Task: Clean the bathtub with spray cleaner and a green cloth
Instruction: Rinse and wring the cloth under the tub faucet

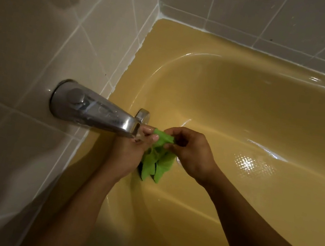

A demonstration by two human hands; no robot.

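A bunched green cloth hangs between both hands just below the end of the chrome tub spout. My left hand grips the cloth's left side right under the spout's mouth. My right hand pinches the cloth's top edge from the right. The yellow bathtub lies beneath, its wet floor glinting. No spray cleaner is in view.
Grey-beige tiled walls with white grout enclose the tub on the left and at the back. A round chrome overflow plate sits on the tub's end wall behind the spout. The drain is hidden by the cloth and hands.
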